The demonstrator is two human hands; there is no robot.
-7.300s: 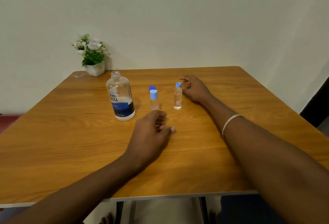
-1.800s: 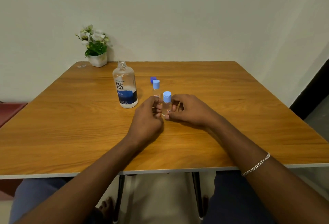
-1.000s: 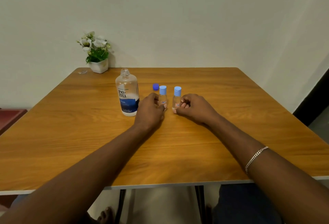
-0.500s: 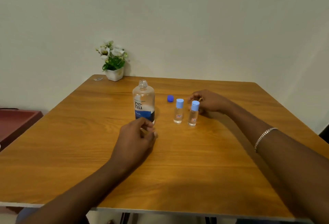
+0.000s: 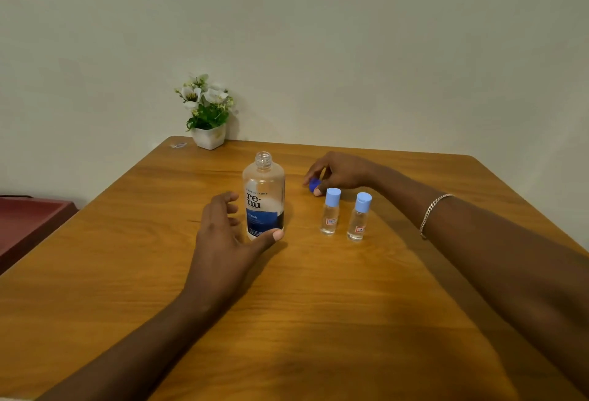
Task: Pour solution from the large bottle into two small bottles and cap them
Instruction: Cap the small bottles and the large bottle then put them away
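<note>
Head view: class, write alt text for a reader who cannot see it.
A person's right hand pinches a dark blue cap behind two capped small bottles; the open left hand reaches for the uncapped large bottle on a wooden table.

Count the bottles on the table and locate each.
3. The large bottle, uncapped, stands by the left hand. To its right stand the first small bottle and, beyond it, the second small bottle, both capped. None appears hidden.
</note>
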